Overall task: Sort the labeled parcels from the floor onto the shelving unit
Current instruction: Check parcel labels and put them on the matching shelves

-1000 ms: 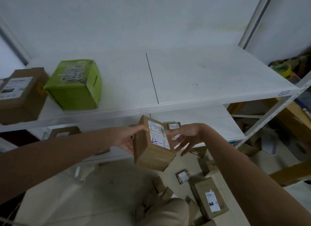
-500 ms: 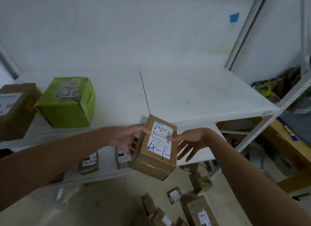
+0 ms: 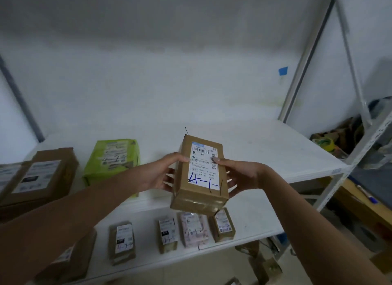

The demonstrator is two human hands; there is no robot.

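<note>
head | parcel (image 3: 199, 178) marked 4-1, in the air at the front edge of the upper shelf (image 3: 265, 153) | left hand (image 3: 158, 174) and right hand (image 3: 241, 176) grasp its sides, fingers (image 3: 218, 160) curled, thumbs on the label | green box (image 3: 110, 159) and brown boxes (image 3: 42, 176) on that shelf's left | small parcels (image 3: 167, 231) in a row below it | white wall (image 3: 148, 83) behind it.

The brown parcel (image 3: 199, 191) held over the upper shelf's (image 3: 275, 153) front edge carries a white shipping label (image 3: 204, 163) with barcodes and print too fine to read. Handwritten across the label's lower end is "4-1-1". By the lower shelf's (image 3: 250, 216) front edge, a small brown box (image 3: 123, 242) reads "4-3-4". The green box's (image 3: 112, 157) scrawl begins "4-2"; the rest is unclear.
</note>
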